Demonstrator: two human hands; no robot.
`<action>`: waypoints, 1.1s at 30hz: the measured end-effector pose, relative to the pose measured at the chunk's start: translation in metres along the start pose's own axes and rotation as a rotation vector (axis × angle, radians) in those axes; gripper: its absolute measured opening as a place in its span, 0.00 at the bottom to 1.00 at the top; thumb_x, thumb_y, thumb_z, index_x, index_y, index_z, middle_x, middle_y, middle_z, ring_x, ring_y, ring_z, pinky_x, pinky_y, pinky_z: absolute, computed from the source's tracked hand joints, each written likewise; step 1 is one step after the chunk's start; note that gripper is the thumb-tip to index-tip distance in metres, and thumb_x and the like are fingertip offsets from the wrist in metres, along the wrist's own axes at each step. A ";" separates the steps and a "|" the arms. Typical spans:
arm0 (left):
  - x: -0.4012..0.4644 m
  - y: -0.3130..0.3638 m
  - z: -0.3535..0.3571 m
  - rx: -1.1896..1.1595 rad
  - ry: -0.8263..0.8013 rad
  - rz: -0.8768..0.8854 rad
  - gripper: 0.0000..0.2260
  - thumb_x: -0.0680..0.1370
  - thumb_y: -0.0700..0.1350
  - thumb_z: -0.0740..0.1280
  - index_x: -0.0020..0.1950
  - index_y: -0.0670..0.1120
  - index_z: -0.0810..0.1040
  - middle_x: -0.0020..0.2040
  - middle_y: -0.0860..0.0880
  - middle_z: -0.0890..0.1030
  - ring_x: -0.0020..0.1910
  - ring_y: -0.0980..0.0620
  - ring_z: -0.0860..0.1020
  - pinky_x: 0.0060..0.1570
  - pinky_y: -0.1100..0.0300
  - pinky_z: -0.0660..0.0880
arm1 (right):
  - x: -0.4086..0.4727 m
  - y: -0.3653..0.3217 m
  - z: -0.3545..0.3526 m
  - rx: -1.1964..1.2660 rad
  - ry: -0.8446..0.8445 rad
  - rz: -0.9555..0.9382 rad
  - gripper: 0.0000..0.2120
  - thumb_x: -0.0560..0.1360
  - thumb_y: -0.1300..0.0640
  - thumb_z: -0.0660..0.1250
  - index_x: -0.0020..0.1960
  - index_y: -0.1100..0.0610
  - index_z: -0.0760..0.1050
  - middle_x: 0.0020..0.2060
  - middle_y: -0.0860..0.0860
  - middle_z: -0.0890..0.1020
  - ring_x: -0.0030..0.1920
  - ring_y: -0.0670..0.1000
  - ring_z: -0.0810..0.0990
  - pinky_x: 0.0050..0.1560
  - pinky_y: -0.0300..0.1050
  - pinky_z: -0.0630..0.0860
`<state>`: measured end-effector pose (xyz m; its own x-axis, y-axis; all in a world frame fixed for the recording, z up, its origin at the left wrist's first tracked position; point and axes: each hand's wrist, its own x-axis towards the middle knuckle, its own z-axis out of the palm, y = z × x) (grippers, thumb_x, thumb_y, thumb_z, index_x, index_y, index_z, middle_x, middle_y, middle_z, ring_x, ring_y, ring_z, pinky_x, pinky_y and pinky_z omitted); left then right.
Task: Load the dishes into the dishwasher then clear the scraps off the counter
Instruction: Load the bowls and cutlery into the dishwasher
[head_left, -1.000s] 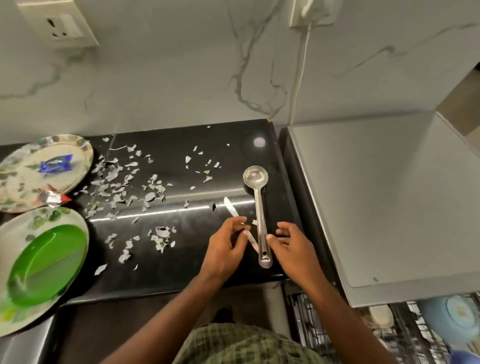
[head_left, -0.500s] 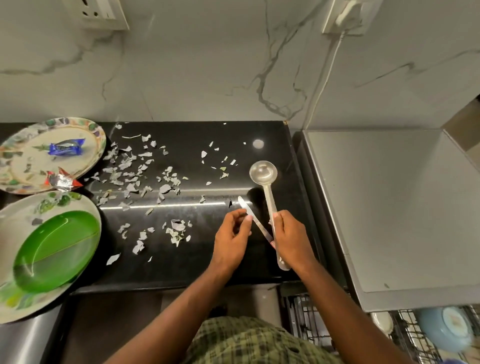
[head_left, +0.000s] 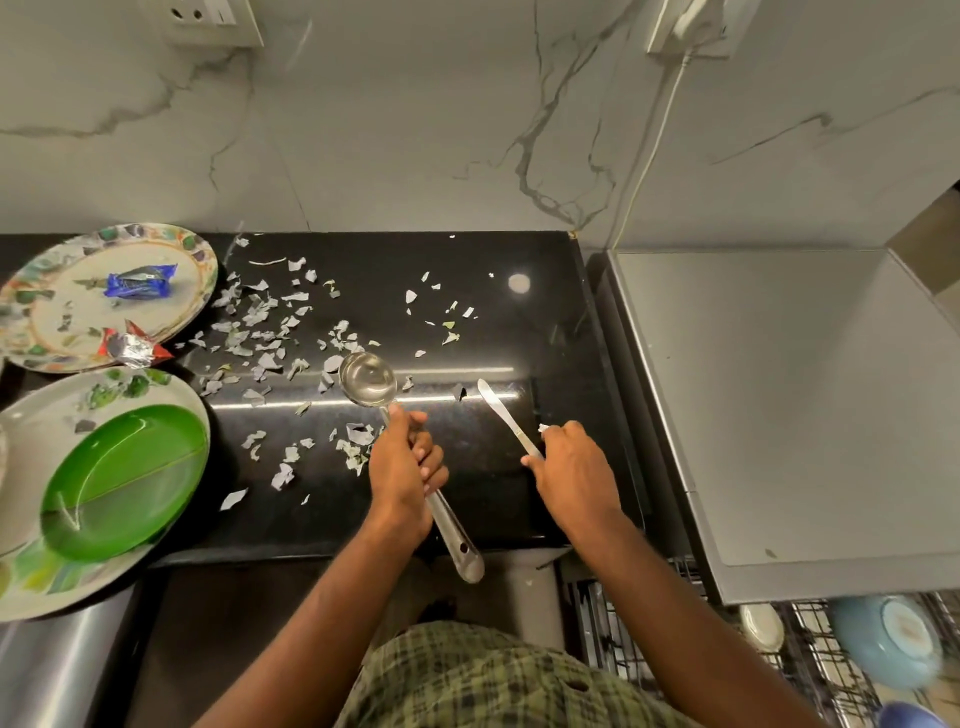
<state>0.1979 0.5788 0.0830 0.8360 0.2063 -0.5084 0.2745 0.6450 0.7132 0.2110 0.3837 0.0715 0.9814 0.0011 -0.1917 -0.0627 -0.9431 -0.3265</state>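
Left hand (head_left: 402, 467) wrapped round ladle (head_left: 368, 379) handle, bowl up by scraps (head_left: 260, 332) mid-counter. Right hand (head_left: 571, 462) pinching knife (head_left: 501, 410), blade pointing far. Utensils split one per hand, likely bound for dishwasher rack (head_left: 810, 649), near right.

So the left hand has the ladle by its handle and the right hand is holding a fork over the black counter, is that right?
Not quite. The head view shows the right hand holding a butter knife, not a fork: its tip is a flat rounded blade with no tines. The rest stands: the left hand grips the ladle by its handle, over the black counter.
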 end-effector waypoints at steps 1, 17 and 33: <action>-0.003 0.001 -0.001 0.006 -0.001 0.001 0.18 0.87 0.57 0.57 0.47 0.47 0.76 0.29 0.53 0.64 0.23 0.57 0.59 0.19 0.64 0.56 | 0.001 -0.005 -0.001 -0.028 0.000 0.004 0.17 0.82 0.48 0.68 0.66 0.56 0.77 0.58 0.53 0.78 0.55 0.53 0.81 0.52 0.48 0.80; -0.023 -0.011 0.013 0.037 -0.052 -0.053 0.16 0.87 0.56 0.58 0.50 0.46 0.76 0.31 0.52 0.67 0.23 0.58 0.61 0.19 0.65 0.58 | 0.011 0.007 -0.013 0.111 -0.208 0.096 0.06 0.78 0.55 0.70 0.48 0.57 0.82 0.45 0.52 0.86 0.48 0.55 0.85 0.53 0.51 0.82; -0.051 -0.070 0.099 0.514 -0.451 -0.002 0.13 0.86 0.53 0.62 0.49 0.47 0.79 0.37 0.47 0.76 0.34 0.49 0.74 0.35 0.54 0.76 | -0.082 0.069 -0.048 0.905 -0.170 0.028 0.09 0.78 0.50 0.75 0.53 0.53 0.81 0.45 0.49 0.86 0.46 0.49 0.86 0.51 0.47 0.83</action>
<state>0.1835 0.4501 0.1065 0.9209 -0.1929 -0.3388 0.3739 0.1908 0.9076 0.1351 0.3024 0.1087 0.9422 0.0983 -0.3202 -0.2739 -0.3237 -0.9056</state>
